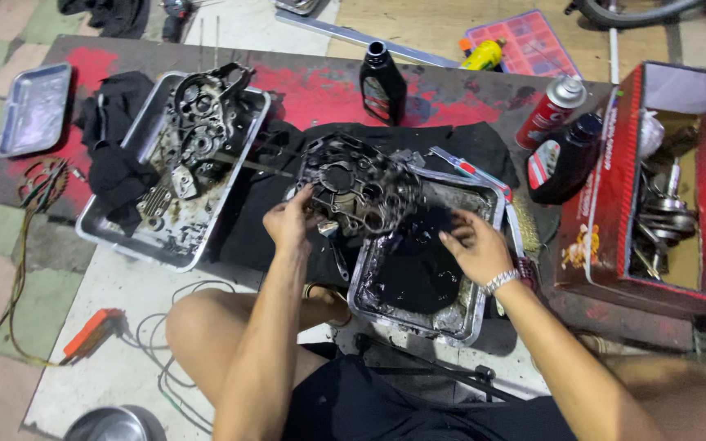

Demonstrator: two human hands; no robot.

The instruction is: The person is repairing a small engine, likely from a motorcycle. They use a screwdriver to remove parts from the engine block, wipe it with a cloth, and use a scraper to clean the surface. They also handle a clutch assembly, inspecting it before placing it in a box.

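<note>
- The person sits low, bare knee (198, 322) bent toward the floor, both forearms reaching forward over a dark mat.
- The right hand (474, 243) rests with fingers loosely spread, holding nothing, on the rim of a foil-lined tray (459, 314) filled with black oily liquid.
- The left hand (289, 219) is closed on the near-left edge of a dark engine case half (355, 189), which stands tilted at the tray's far-left corner, partly over a black cloth (451, 140).
- Left of it, a larger metal tray (128, 237) holds a second engine case part (204, 110) and small greasy pieces (a black rag hangs over its left rim).
- Further out, a black oil bottle (382, 83) stands upright on the red-stained board.
- To the right, a red spray can (551, 110) and a second dark bottle (564, 162) stand just beside a red cardboard box (606, 204) with metal parts in it.
- An empty-looking small steel tray (34, 110) lies at far left.
</note>
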